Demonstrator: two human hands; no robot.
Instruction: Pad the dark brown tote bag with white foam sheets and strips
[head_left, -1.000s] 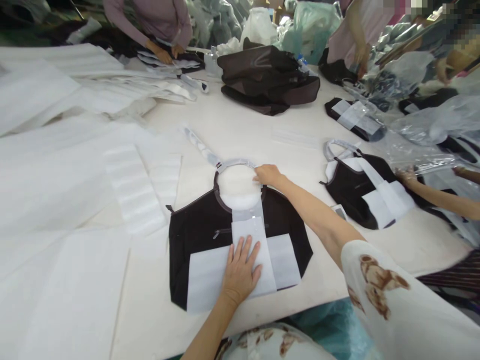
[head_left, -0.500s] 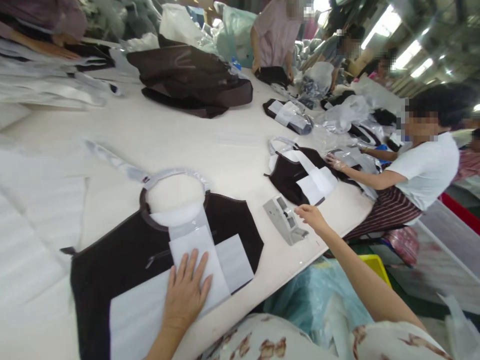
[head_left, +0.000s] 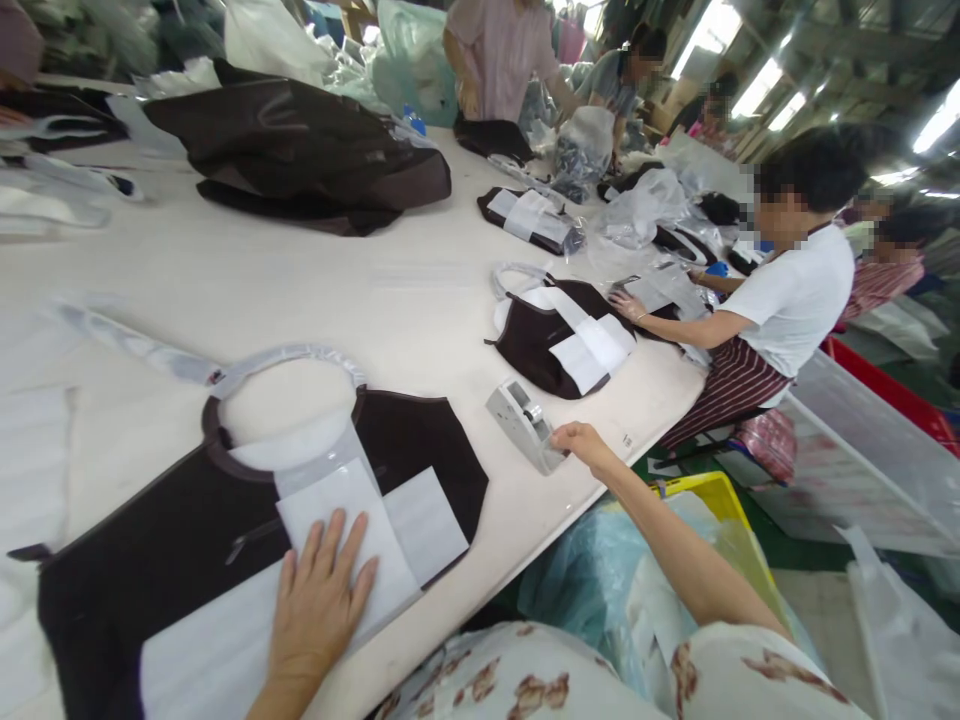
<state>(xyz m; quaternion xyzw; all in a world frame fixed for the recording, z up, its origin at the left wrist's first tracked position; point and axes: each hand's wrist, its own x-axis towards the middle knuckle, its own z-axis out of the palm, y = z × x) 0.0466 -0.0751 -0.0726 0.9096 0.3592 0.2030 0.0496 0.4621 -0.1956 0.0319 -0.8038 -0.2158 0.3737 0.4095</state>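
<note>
A dark brown bag [head_left: 135, 540] lies flat on the table in front of me, its looped handle wrapped in clear plastic. My left hand [head_left: 319, 590] rests flat with fingers spread on the white foam sheet [head_left: 345, 515] laid over the bag. At the table's edge, my right hand [head_left: 581, 445] has its fingers pressed together at the front end of a grey tape dispenser [head_left: 521, 425]. Whatever small thing sits between those fingertips is too small to make out.
Another wrapped brown bag [head_left: 540, 345] lies beyond the dispenser, near a seated co-worker [head_left: 795, 280]. Brown bags are piled [head_left: 300, 150] at the back. White sheets [head_left: 30, 480] lie left; a yellow crate [head_left: 720, 490] stands below the table's edge.
The view has swung right, so things sit further left. My right hand's fingers have closed at the dispenser's end, and the dispenser has tilted or turned slightly. My left hand stays on the foam sheet.
</note>
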